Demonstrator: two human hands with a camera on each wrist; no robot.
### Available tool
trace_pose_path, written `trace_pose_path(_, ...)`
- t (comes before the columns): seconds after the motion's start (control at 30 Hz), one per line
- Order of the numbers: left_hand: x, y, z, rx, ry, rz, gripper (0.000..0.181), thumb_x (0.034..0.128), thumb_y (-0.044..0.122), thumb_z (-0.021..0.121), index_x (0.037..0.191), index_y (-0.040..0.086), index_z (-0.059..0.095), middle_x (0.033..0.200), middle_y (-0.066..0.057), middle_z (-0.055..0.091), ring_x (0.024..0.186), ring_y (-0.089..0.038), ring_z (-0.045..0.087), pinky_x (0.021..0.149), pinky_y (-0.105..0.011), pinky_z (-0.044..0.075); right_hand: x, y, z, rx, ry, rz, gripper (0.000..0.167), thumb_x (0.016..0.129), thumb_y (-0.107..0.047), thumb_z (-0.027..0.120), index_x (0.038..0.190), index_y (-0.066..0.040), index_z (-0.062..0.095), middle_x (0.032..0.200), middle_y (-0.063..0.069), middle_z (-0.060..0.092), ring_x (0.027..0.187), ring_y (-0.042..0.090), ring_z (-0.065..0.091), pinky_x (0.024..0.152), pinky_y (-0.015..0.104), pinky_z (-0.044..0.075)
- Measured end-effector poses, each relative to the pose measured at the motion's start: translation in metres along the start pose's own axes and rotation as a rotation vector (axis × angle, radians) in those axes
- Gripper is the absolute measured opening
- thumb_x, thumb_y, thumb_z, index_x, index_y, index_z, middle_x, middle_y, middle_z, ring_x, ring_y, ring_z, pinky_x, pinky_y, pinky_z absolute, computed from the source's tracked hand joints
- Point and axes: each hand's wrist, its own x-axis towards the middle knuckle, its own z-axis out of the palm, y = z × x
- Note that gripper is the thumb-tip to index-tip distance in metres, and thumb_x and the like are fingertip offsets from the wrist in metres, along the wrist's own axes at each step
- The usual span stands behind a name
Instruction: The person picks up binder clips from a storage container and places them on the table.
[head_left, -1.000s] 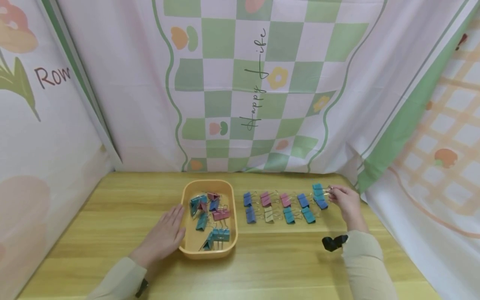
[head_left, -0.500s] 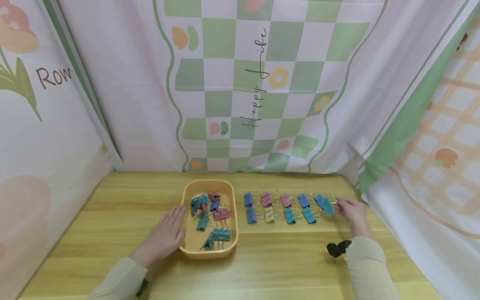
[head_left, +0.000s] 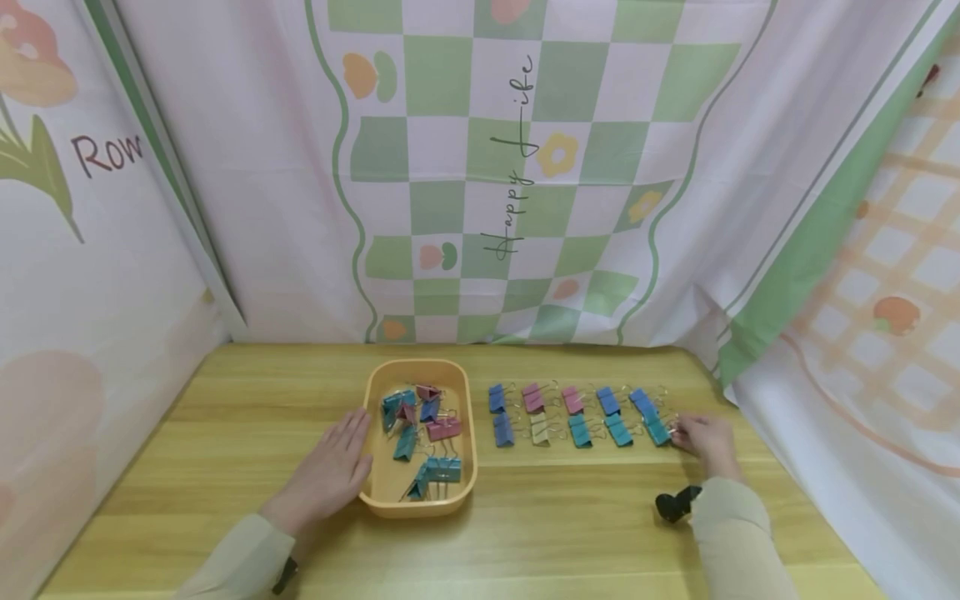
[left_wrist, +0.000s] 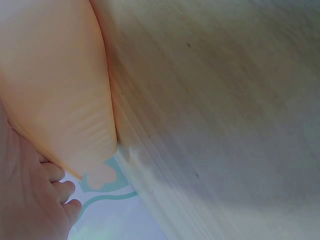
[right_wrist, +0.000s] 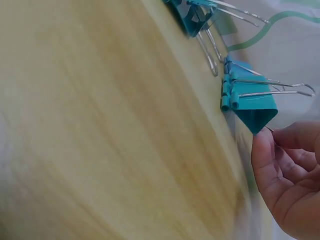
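A teal binder clip (head_left: 657,430) sits at the right end of the front row on the table. Thumb and forefinger of my right hand (head_left: 707,442) pinch one of its wire handles; in the right wrist view the hand (right_wrist: 290,175) is at the lower right of that teal clip (right_wrist: 252,102). Just behind it lies a blue binder clip (head_left: 642,402). My left hand (head_left: 322,467), fingers straight, rests against the left side of a yellow tray (head_left: 472,467). Inside the tray lie several loose clips, among them a pink one (head_left: 443,429) and a teal one (head_left: 403,443).
Two rows of binder clips stretch right of the tray, with a cream clip (head_left: 540,430) in the front row and a pink clip (head_left: 532,397) behind it. A patterned curtain (head_left: 495,208) hangs along the back edge of the wooden table (head_left: 555,533).
My right hand has brought the teal clip forward from behind the blue clip to the end of the front row. The left hand and tray have stayed put.
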Motion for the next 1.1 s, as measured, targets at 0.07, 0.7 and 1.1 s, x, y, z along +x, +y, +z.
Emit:
trace_pose_path(0.07,0.000,0.000,0.000,-0.002,0.000,-0.001,0.056,0.0973,0.022,0.040,0.140,-0.010,0.024,0.147,-0.023,0.018,0.134,-0.037,0.017,0.108,-0.047,0.017,0.001,0.002,-0.001,0.003,0.008,0.002,0.037,0.090,0.006,0.044,0.119,0.027,0.036,0.065,0.003,0.062,0.058,0.009,0.062,0.062,0.023,0.055)
trace_pose_path(0.7,0.000,0.000,0.000,0.006,0.003,0.007,0.056,0.0972,0.021,0.041,0.140,-0.010,0.024,0.147,-0.023,0.018,0.134,-0.038,0.018,0.108,-0.046,0.016,0.000,0.004,-0.007,-0.098,0.046,0.003,0.045,0.090,0.002,0.046,0.127,0.021,0.032,0.074,0.004,0.059,0.061,0.009,0.058,0.062,0.024,0.054)
trace_pose_path(1.1,0.000,0.000,0.001,0.006,0.022,0.013,0.055,0.0969,0.021,0.042,0.140,-0.010,0.025,0.146,-0.024,0.021,0.133,-0.038,0.020,0.108,-0.048,0.018,-0.006,-0.023,-0.005,-0.117,0.128,-0.123,0.044,0.093,-0.007,0.048,0.130,0.013,0.039,0.089,-0.003,0.056,0.066,0.005,0.058,0.066,0.020,0.053)
